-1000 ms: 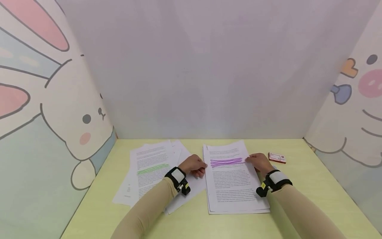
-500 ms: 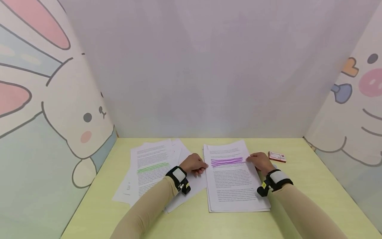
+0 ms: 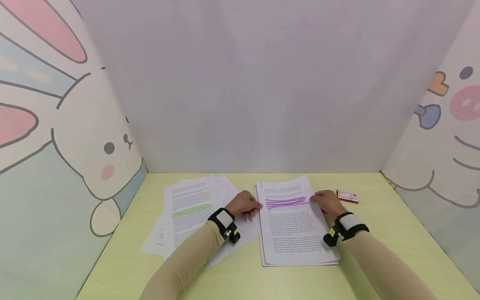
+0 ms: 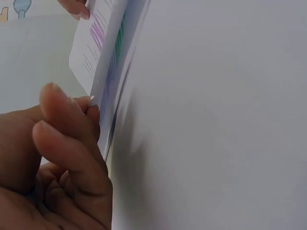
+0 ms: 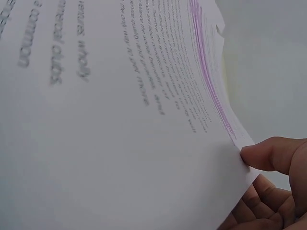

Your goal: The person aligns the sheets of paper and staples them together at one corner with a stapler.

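A printed sheet of paper with purple highlighter strokes lies on top of a paper stack in the middle of the table. My left hand pinches the sheet's left edge between thumb and forefinger, the other fingers curled. On the opposite edge my right hand grips it, thumb on top and fingers underneath, as the right wrist view shows. The sheet bows up along its sides. Under it, the left wrist view shows green highlighter strokes on a page below.
Left of the stack, several loose printed sheets overlap, the top one with green highlighting; my left forearm covers part of them. A small red and white box lies beyond my right hand. Walls with cartoon animals enclose the yellow table.
The purple-marked sheet has shifted very slightly right over the stack, so more of the pages below shows along its left side. Both hands keep their hold on its edges.
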Motion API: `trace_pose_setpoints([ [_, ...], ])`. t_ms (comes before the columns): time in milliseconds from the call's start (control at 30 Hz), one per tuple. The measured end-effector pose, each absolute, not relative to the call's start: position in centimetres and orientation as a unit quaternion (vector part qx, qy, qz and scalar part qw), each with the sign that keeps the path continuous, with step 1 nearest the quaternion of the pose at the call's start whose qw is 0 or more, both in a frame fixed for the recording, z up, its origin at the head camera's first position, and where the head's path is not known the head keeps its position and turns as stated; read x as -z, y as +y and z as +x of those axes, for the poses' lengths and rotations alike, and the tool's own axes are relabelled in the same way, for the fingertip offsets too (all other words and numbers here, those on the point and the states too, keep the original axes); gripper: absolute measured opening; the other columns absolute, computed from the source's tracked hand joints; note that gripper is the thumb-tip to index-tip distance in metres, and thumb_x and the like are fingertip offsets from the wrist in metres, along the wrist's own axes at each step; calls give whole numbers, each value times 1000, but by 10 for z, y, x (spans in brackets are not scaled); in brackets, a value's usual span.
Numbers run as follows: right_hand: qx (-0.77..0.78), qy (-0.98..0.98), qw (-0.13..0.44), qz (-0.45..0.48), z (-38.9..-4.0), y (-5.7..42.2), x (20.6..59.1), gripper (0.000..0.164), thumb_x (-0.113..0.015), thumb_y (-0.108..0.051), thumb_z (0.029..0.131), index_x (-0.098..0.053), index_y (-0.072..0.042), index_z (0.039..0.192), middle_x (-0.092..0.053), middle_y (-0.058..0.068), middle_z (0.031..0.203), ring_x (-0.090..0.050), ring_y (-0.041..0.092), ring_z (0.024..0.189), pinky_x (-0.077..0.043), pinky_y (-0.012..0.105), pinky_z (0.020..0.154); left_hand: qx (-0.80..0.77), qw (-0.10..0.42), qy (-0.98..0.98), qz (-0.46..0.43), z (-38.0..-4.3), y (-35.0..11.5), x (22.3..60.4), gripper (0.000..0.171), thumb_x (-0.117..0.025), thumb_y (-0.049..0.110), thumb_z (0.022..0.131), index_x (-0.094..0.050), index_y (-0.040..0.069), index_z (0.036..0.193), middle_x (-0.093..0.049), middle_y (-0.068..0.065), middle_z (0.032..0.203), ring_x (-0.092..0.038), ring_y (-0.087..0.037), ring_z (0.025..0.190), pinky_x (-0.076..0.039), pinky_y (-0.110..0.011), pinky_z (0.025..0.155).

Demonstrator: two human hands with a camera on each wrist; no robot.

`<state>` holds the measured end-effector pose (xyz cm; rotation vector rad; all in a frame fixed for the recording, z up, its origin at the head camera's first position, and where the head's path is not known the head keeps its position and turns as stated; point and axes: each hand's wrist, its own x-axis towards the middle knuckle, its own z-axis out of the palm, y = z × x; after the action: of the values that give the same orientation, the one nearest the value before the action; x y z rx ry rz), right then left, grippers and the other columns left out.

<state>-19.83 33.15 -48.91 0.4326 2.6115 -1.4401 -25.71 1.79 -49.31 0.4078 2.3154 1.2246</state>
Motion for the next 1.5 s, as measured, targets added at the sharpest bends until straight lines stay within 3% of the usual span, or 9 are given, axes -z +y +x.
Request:
trace_pose_setpoints([
  [300,462,872,64,145,-197,335,485,43,-56,-17,101,-55,15,131,-52,28,131,-53,32,105,-50,33,78,-440,245,851,150,-257,20,492,30,-73,17,96,-71,5,68,-58,0,53,-51,-10,46,-38,-21,44],
  [533,453,877,61,148,-196,337,491,31,-59,-16,98,-63,9,116,-57,18,110,-53,26,90,-45,30,69,-420,254,863,120,-257,21,494,35,-74,19,94,-69,8,62,-56,0,50,-45,-9,43,-30,-21,41],
  [633,453,876,62,152,-197,336,493,32,-59,-16,98,-63,9,117,-58,18,111,-53,26,91,-45,30,69,-405,252,870,120,-258,20,494,36,-75,21,94,-70,8,61,-56,1,50,-44,-10,42,-29,-22,41],
  [1167,419,894,59,147,-199,333,492,42,-61,-17,98,-58,13,127,-58,26,121,-55,29,93,-46,32,71,-365,232,890,143,-263,17,497,31,-77,23,92,-69,9,66,-60,0,52,-46,-11,43,-34,-24,42],
  [1500,403,904,52,129,-199,334,490,37,-62,-14,95,-62,14,119,-62,21,104,-56,26,82,-45,31,65,-386,235,880,145,-259,13,494,27,-77,20,92,-69,8,70,-61,0,54,-48,-11,44,-33,-23,42],
])
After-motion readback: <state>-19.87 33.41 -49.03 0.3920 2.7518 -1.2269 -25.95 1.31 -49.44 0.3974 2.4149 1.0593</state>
